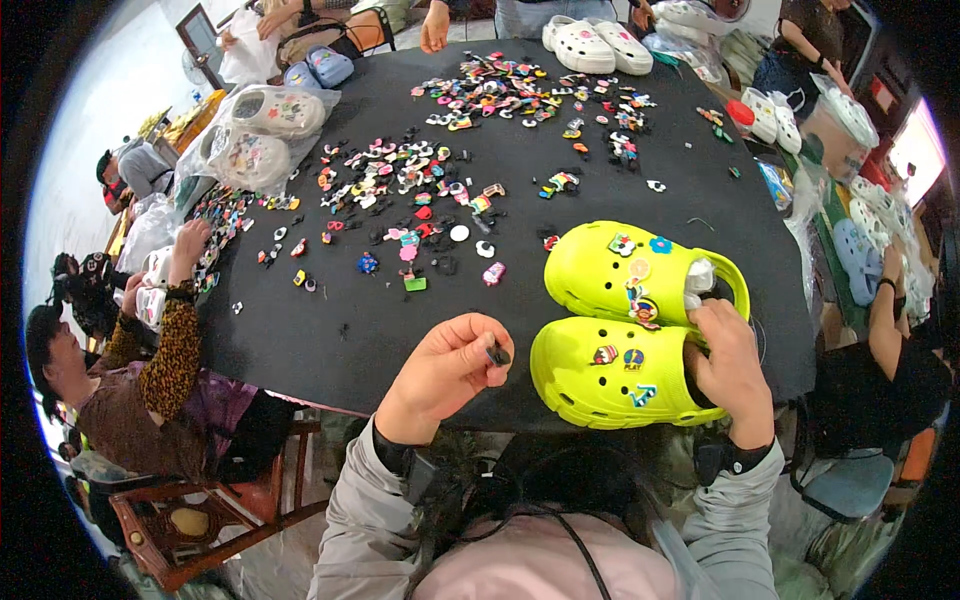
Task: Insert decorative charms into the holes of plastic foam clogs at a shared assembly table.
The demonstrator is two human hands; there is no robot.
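My left hand (448, 372) pinches a small dark shoe charm (498, 355) between thumb and fingers; its front is turned out of sight. To its right, two lime-green clogs (568, 392) lie side by side with toes to the left. My right hand (732, 362) grips the nearer clog at its heel opening, with the fingertips hidden inside. On this clog sit several charms, among them a dark round one (634, 360). The farther clog (580, 270) carries a blue flower charm (660, 244) and others, and white stuffing (700, 280) shows in its opening.
Loose charms lie in piles on the black table (420, 310), at its middle (400, 175) and far side (500, 90). Bagged white clogs (250, 150) stand at the left, another white pair (590, 48) at the far edge. Co-workers sit at the left (170, 390) and right (880, 340).
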